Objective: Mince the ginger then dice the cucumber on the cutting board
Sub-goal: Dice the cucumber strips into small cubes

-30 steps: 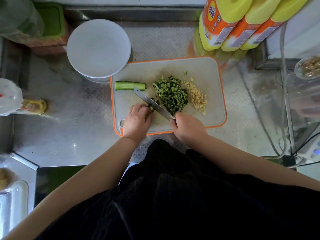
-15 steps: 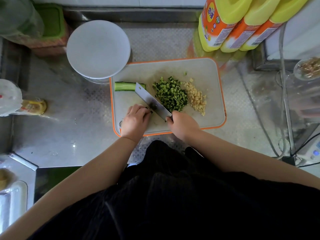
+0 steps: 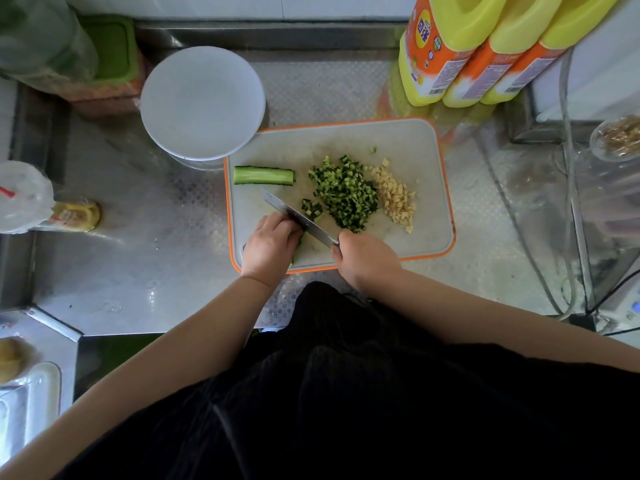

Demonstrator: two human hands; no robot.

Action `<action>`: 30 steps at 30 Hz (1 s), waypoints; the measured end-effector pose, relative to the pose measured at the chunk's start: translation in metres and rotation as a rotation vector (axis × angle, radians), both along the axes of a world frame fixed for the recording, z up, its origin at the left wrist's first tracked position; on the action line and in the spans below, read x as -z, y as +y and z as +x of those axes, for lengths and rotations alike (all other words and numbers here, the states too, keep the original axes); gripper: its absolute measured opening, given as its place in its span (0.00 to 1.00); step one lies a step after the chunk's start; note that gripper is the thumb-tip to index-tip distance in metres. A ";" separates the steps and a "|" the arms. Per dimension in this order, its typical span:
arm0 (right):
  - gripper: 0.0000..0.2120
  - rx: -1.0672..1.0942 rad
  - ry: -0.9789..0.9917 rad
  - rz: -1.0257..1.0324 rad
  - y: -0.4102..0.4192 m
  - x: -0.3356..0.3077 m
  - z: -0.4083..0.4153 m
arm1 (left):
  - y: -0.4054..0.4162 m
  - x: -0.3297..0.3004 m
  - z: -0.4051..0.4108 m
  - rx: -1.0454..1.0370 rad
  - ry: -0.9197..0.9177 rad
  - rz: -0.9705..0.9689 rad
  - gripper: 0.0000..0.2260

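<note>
A white cutting board [image 3: 408, 147] with an orange rim lies on the steel counter. On it sit a heap of diced cucumber [image 3: 346, 194], a smaller heap of minced ginger [image 3: 394, 199] to its right, and a long cucumber strip [image 3: 264, 175] at the left. My right hand [image 3: 363, 259] grips the handle of a knife [image 3: 298, 218] whose blade slants up to the left. My left hand [image 3: 270, 245] holds down cucumber strips [image 3: 297, 249] with curled fingers, right against the blade. A few fresh dice [image 3: 311, 207] lie just beyond the blade.
A white round lid [image 3: 202, 102] on a container stands left of the board's far corner. Three yellow and orange bottles [image 3: 485, 46] stand at the back right. A glass jar [image 3: 616, 140] and cables are at the right, a small jar [image 3: 74, 216] at the left.
The knife has shifted a little left and toward me along the strips, leaving a few new dice beside the blade. My left hand has drawn back with it.
</note>
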State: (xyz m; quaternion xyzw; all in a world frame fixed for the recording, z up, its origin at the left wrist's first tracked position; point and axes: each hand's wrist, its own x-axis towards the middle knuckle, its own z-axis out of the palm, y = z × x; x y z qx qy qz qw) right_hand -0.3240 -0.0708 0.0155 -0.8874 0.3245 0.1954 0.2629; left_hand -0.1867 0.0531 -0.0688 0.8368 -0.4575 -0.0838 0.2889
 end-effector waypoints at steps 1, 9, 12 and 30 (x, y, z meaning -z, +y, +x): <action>0.11 -0.002 0.011 -0.004 0.001 0.001 0.002 | 0.000 0.002 0.000 -0.001 -0.006 0.005 0.15; 0.13 0.115 0.005 0.114 -0.011 0.004 0.008 | 0.001 0.001 0.001 -0.009 0.004 -0.019 0.12; 0.14 0.123 -0.002 0.090 -0.013 0.004 0.003 | 0.006 -0.006 -0.001 -0.048 0.075 -0.028 0.11; 0.04 -0.031 0.071 -0.011 0.004 0.002 0.017 | 0.011 0.006 -0.005 0.046 -0.090 -0.020 0.11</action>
